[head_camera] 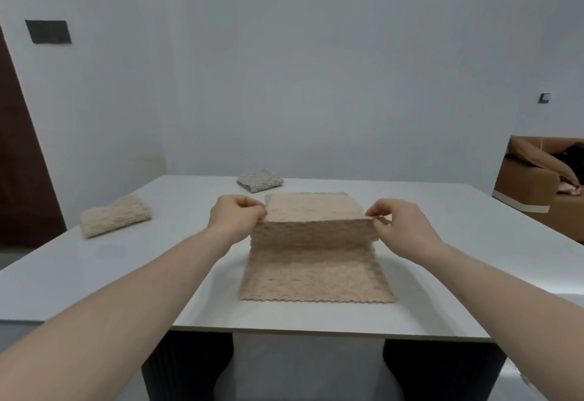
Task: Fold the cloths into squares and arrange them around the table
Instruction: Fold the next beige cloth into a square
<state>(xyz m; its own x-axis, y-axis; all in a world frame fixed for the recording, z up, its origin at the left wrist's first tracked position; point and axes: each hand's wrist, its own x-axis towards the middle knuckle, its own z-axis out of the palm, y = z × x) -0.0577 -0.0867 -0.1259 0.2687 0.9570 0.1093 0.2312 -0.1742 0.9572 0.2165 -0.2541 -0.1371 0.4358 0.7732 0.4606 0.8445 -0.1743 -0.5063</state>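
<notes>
A beige textured cloth (316, 274) lies in the middle of the white table (126, 274), its near edge flat and its middle lifted into a ridge. My left hand (235, 220) pinches the left end of that raised fold. My right hand (398, 223) pinches the right end. The far part of the cloth slopes back down to the table behind the ridge. A folded cream cloth (115, 219) rests near the table's left edge. A folded grey cloth (260, 180) sits at the far edge.
A brown sofa (543, 185) with dark items on it stands to the right, beyond the table. A dark door (19, 163) is at the left wall. The table's near edge runs just below the cloth.
</notes>
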